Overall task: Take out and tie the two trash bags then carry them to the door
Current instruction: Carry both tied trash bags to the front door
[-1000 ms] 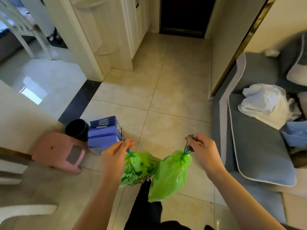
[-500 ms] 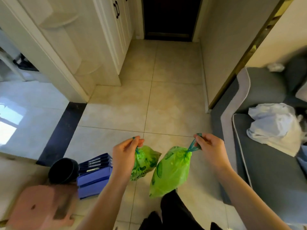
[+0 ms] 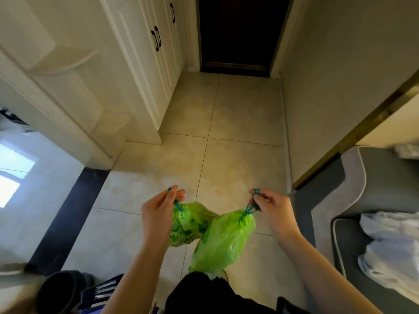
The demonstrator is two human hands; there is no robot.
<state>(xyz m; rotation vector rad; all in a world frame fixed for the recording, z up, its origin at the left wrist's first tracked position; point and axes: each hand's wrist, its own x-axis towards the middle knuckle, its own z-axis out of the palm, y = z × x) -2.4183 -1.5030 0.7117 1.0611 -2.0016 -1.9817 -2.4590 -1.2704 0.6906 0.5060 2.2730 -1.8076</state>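
Pinching drawstrings, both hands (image 3: pixel 158 211) (image 3: pixel 275 211) hang two green bags (image 3: pixel 223 241) vertically, necks up.

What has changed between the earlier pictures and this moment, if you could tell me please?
The person has walked forward: the dark door and white cupboards are nearer, and the pink stool has dropped out of view. Nothing was taken hold of or let go. The left hand still pinches the drawstring of the left bag and the right hand that of the right bag, both tied and hanging.

Beige tiled floor (image 3: pixel 238 155) led to dark door (image 3: pixel 238 30); white cabinets (image 3: pixel 145 64) left, grey sofa (image 3: pixel 335 196) right.
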